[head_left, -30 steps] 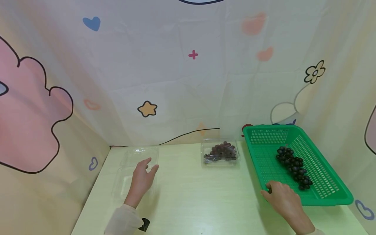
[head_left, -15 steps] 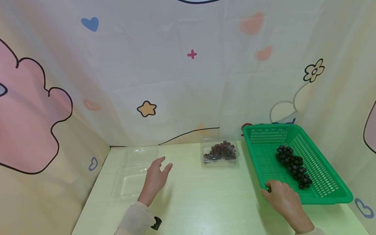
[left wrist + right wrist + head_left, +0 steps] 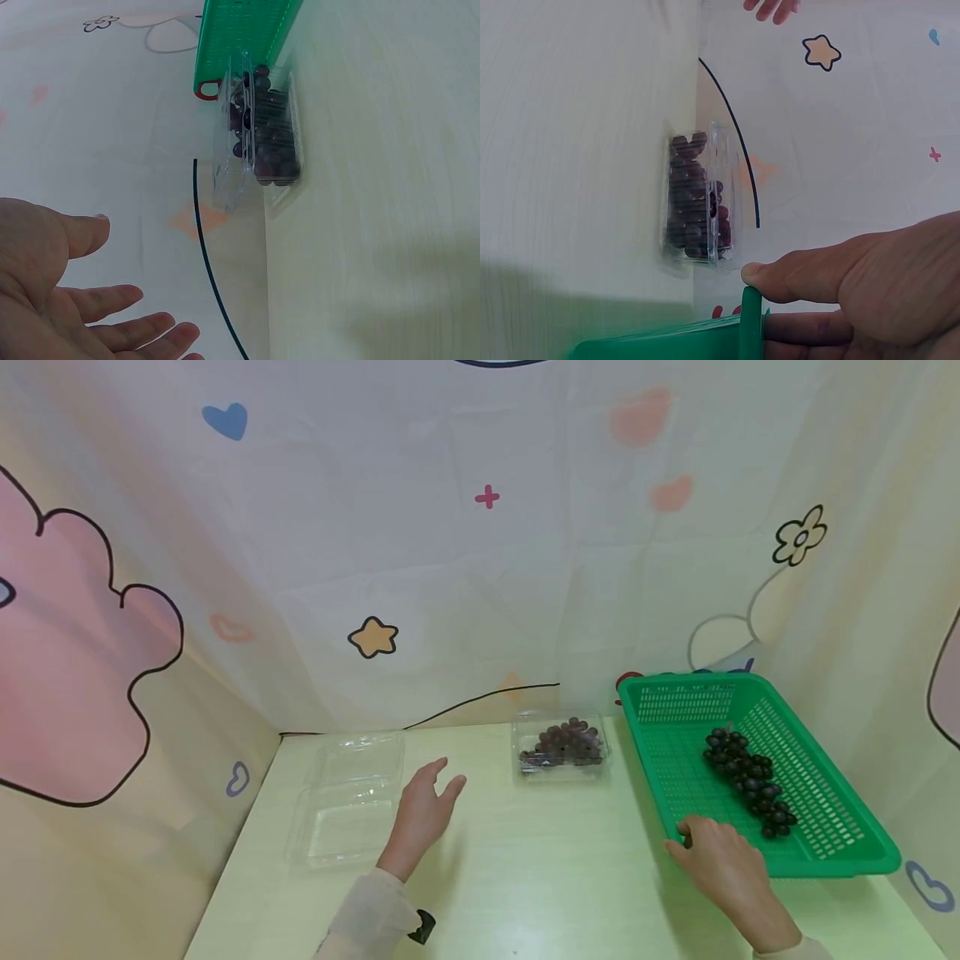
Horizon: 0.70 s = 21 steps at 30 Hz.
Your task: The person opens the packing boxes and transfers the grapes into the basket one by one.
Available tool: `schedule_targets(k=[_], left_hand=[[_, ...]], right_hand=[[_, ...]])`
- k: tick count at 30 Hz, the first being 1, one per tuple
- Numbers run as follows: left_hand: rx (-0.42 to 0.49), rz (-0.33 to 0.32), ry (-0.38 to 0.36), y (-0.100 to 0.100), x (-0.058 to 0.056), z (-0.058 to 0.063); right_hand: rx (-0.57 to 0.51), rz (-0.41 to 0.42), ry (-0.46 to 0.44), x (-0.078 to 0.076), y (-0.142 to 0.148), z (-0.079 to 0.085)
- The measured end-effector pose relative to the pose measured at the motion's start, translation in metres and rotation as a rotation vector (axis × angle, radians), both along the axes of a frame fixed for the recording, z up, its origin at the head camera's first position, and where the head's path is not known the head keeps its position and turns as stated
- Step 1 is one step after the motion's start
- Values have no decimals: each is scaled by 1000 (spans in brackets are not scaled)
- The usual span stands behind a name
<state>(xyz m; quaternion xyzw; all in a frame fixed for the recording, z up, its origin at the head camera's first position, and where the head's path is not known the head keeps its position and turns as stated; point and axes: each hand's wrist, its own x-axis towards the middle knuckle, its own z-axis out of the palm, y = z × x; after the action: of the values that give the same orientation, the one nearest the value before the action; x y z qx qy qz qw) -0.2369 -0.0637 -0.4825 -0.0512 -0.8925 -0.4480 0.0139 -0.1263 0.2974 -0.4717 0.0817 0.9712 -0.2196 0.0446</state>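
My right hand (image 3: 723, 868) grips the near left corner of a green plastic basket (image 3: 840, 866). In the right wrist view its thumb (image 3: 802, 275) lies on one side of the rim and the fingers on the other. A bunch of dark grapes (image 3: 750, 783) lies in that basket. Holding nothing, my left hand (image 3: 422, 817) is over the table between two clear plastic boxes, fingers spread and relaxed. Left of it, one box (image 3: 348, 835) stands with its lid folded back. The other box (image 3: 562, 772), lid down, has grapes (image 3: 566, 743) inside.
A pale wooden table (image 3: 525, 877) carries everything. Behind it hangs a light curtain (image 3: 480, 568) with cartoon prints, close to the table's back edge and sides. The basket takes up the table's right side.
My left hand has moved right, away from the box with the folded-back lid. My right hand keeps its grip on the basket's rim. The view has shifted slightly.
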Motion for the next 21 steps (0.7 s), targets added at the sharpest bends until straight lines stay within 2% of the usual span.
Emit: schedule_targets(k=[10,21], left_hand=[[6,-7,-6,17,-5,-7],[-29,-19,-37,29,-14,-16]], right_hand=[[2,-2,-2,0,2,1],[-3,-13,22,2,1,-1]])
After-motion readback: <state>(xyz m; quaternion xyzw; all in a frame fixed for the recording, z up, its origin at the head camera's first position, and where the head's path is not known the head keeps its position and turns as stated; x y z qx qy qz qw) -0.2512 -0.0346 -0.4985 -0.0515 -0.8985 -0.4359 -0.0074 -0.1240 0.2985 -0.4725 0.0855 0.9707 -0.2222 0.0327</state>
